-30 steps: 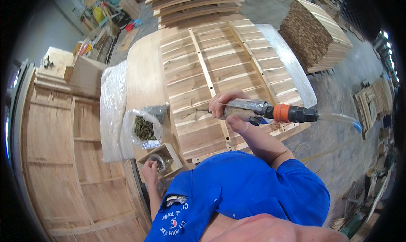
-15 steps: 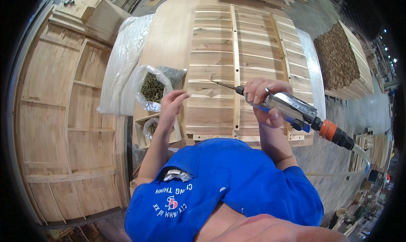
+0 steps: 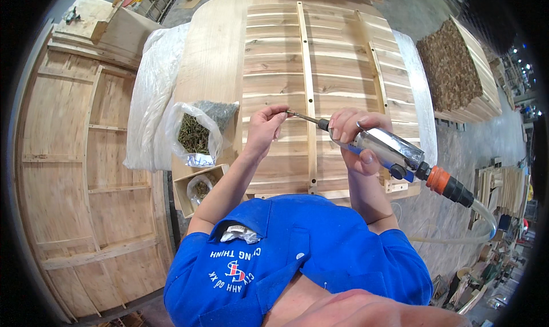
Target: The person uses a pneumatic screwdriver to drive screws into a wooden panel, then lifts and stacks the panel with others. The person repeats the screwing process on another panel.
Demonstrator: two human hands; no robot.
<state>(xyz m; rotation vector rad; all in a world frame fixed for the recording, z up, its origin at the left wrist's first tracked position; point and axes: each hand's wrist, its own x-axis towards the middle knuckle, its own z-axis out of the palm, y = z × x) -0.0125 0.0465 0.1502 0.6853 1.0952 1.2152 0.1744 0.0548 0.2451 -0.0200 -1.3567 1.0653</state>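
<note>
My right hand (image 3: pixel 359 134) is wrapped round a silver and blue air screwdriver (image 3: pixel 396 147) with an orange hose coupling. Its long thin bit (image 3: pixel 306 118) points left over the slatted wooden panel (image 3: pixel 274 67). At the bit's tip, my left hand (image 3: pixel 264 130) pinches a small screw (image 3: pixel 290 113), mostly covered by the fingers. Two battens run lengthwise on the panel; the bit passes above the nearer batten (image 3: pixel 306 58), which has dark holes along it. Left of my left hand, an open clear plastic bag (image 3: pixel 170 135) holds many brassy screws (image 3: pixel 193 134).
Below the bag sits a small wooden box (image 3: pixel 182 191) with another bag inside. A pale hose (image 3: pixel 490 221) loops from the tool on the right. Wrapped white sheeting (image 3: pixel 154 92) lies left of the table. Stacked timber (image 3: pixel 452 64) stands at right, and a large wooden frame (image 3: pixel 86 190) at far left.
My left hand has moved right, from beside the screw bag to the bit's tip. My right hand keeps the screwdriver in nearly the same pose. The view has shifted slightly.
</note>
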